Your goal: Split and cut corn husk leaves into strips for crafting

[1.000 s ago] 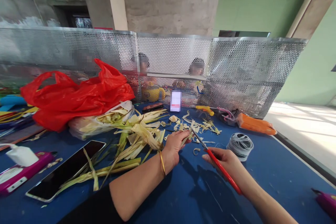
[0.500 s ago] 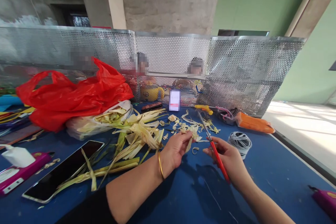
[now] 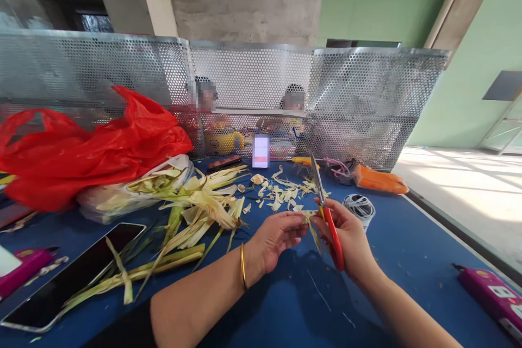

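Note:
My left hand (image 3: 279, 242), with a gold bangle at the wrist, pinches a small pale piece of corn husk (image 3: 314, 236) between thumb and fingertips. Close beside it, my right hand (image 3: 346, 234) is closed around red-handled scissors (image 3: 335, 242). The scissor blades point up and away and look closed. My right fingertips are at the husk piece too; whether they grip it I cannot tell. Beyond the hands lie husk scraps (image 3: 283, 196). A heap of longer corn husks (image 3: 212, 209) spreads to the left.
A red plastic bag (image 3: 93, 147) and a black-screened phone (image 3: 77, 274) are at left. A lit phone (image 3: 261, 151) stands by the perforated metal screen (image 3: 253, 76). Grey cord (image 3: 359, 207), an orange packet (image 3: 380, 179) and a purple power strip (image 3: 491, 299) are at right. People sit behind the screen.
My hands have come together at the husk piece, which now hangs between them. The scissors have turned more upright. The view has swung slightly right.

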A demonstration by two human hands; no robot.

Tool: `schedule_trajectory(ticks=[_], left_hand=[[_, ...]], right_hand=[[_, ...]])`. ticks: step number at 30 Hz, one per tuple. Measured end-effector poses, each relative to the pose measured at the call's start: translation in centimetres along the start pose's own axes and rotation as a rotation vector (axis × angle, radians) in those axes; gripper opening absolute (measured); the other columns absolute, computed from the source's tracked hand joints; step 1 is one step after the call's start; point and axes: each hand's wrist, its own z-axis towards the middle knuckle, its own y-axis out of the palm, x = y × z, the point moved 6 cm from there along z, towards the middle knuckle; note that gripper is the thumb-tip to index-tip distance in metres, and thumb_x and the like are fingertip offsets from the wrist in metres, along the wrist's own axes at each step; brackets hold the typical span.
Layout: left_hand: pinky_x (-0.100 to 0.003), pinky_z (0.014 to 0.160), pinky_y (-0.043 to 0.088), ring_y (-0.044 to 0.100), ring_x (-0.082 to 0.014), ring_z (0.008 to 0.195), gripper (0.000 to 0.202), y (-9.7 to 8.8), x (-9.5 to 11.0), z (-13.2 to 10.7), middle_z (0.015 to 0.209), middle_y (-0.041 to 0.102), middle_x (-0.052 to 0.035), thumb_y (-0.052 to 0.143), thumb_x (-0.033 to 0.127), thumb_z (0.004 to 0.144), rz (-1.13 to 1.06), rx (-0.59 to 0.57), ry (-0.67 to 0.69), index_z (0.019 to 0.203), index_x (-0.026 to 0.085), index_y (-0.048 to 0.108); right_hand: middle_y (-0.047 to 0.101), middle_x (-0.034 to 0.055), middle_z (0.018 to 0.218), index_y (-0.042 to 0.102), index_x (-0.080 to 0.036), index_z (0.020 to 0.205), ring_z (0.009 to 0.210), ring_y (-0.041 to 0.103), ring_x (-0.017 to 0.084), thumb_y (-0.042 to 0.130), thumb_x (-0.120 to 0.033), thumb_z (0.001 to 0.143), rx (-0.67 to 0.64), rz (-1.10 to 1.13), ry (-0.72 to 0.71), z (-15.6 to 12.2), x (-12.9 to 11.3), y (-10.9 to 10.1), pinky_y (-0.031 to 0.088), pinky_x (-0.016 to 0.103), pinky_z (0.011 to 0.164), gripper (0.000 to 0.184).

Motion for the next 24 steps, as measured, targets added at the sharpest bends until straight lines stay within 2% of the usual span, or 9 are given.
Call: schedule_trajectory(ticks=[4, 8, 11, 14, 18, 21, 24], left_hand=[[-0.03, 0.079, 0.042, 0.062, -0.0144, 0.072, 0.024, 0.2, 1.5, 0.0, 0.078, 0.068, -0.0031, 0.077, 0.031, 0.063, 0.191, -0.048, 0.109, 0.078, 0.014, 0.069], [-0.025, 0.071, 0.042, 0.057, -0.0107, 0.064, 0.018, 0.2, 1.9, 0.1, 0.069, 0.065, -0.001, 0.079, 0.025, 0.061, 0.277, -0.031, 0.177, 0.071, 0.014, 0.069], [-0.022, 0.068, 0.043, 0.058, -0.0099, 0.063, 0.015, -0.4, 1.9, 0.5, 0.069, 0.065, -0.0012, 0.078, 0.022, 0.064, 0.145, 0.011, 0.175, 0.071, 0.014, 0.069], [-0.021, 0.065, 0.045, 0.062, -0.0109, 0.066, 0.013, -1.6, 2.6, 1.1, 0.07, 0.066, -0.0012, 0.077, 0.016, 0.067, -0.102, 0.097, 0.191, 0.073, 0.015, 0.065], [-0.022, 0.066, 0.051, 0.065, -0.0112, 0.066, 0.01, -3.2, 4.2, 1.9, 0.071, 0.067, -0.0019, 0.068, 0.007, 0.076, -0.363, 0.163, 0.258, 0.075, 0.015, 0.061], [-0.022, 0.066, 0.054, 0.066, -0.0106, 0.063, 0.011, -4.1, 5.4, 2.1, 0.068, 0.066, -0.0024, 0.061, 0.004, 0.081, -0.498, 0.186, 0.325, 0.075, 0.014, 0.06], [-0.022, 0.066, 0.055, 0.065, -0.0102, 0.061, 0.014, -4.7, 6.3, 2.2, 0.066, 0.066, -0.0024, 0.058, 0.002, 0.082, -0.571, 0.192, 0.379, 0.074, 0.013, 0.06]], right_hand=[[0.059, -0.0035, 0.064, 0.061, -0.017, 0.107, 0.048, 0.042, 0.008, 0.081, -0.043, 0.058, -0.036, -0.051, -0.001, 0.0, -0.2, 0.0, 0.035, 0.021, 0.045, 0.059], [0.06, -0.0016, 0.065, 0.06, -0.017, 0.108, 0.051, 0.046, 0.011, 0.08, -0.047, 0.058, -0.059, -0.127, -0.003, 0.2, 0.0, 0.1, 0.039, 0.024, 0.047, 0.061], [0.061, 0.0006, 0.071, 0.059, -0.016, 0.108, 0.059, 0.051, 0.014, 0.078, -0.049, 0.061, -0.036, -0.163, -0.086, 0.3, -0.1, -0.1, 0.042, 0.025, 0.054, 0.06], [0.056, -0.0015, 0.068, 0.058, -0.016, 0.109, 0.062, 0.049, 0.014, 0.075, -0.046, 0.068, -0.036, -0.223, -0.146, -0.1, -0.7, -0.2, 0.04, 0.024, 0.056, 0.054], [0.046, -0.0052, 0.064, 0.056, -0.018, 0.11, 0.059, 0.042, 0.012, 0.071, -0.044, 0.072, -0.207, -0.284, -0.095, -1.0, -1.3, 0.5, 0.034, 0.022, 0.052, 0.048], [0.041, -0.0059, 0.064, 0.056, -0.019, 0.103, 0.059, 0.037, 0.011, 0.07, -0.045, 0.073, -0.355, -0.376, -0.008, -1.4, -0.9, 1.2, 0.031, 0.022, 0.052, 0.042], [0.037, -0.0061, 0.063, 0.054, -0.019, 0.093, 0.059, 0.033, 0.011, 0.065, -0.05, 0.075, -0.437, -0.461, 0.049, -1.4, -0.1, 1.6, 0.027, 0.023, 0.051, 0.037]])
